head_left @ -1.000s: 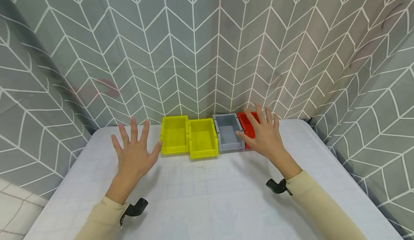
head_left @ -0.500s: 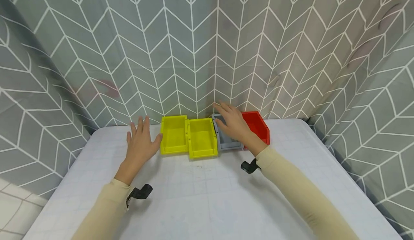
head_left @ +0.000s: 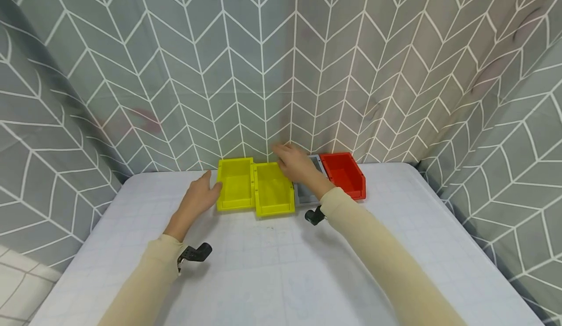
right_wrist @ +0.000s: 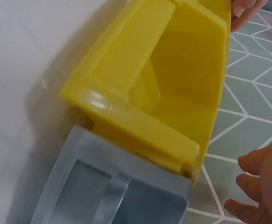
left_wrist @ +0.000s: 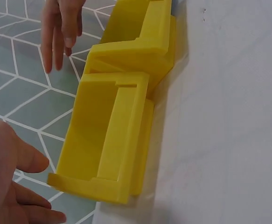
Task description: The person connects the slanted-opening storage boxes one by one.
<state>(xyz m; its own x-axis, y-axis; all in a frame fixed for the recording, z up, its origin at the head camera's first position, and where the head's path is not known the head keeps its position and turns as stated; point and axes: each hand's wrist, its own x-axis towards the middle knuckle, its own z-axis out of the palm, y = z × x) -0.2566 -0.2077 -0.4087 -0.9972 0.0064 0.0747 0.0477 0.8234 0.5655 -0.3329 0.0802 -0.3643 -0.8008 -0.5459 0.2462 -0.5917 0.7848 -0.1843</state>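
A left yellow bin (head_left: 236, 184) and a right yellow bin (head_left: 274, 194) stand side by side, followed by a grey bin (head_left: 304, 195) and a red bin (head_left: 344, 174). My left hand (head_left: 196, 200) is beside the left yellow bin's outer wall, fingers loosely extended; in the left wrist view its thumb (left_wrist: 31, 157) is close to the rim, and contact is unclear. Over the back of the right yellow bin and the grey bin reaches my right hand (head_left: 297, 165), partly covering both. The right wrist view shows its relaxed fingers (right_wrist: 250, 186) apart from the bins, holding nothing.
The bins stand near the back edge of a white-covered table (head_left: 263, 272). A grey curtain (head_left: 281, 62) with white chevron lines hangs behind and at both sides. Each wrist carries a black camera mount (head_left: 197, 252).
My right hand has swept left from the red bin, past the grey one, to the right yellow bin. My left hand has shifted slightly right, its spread fingers drawing together. The bins look almost unmoved.
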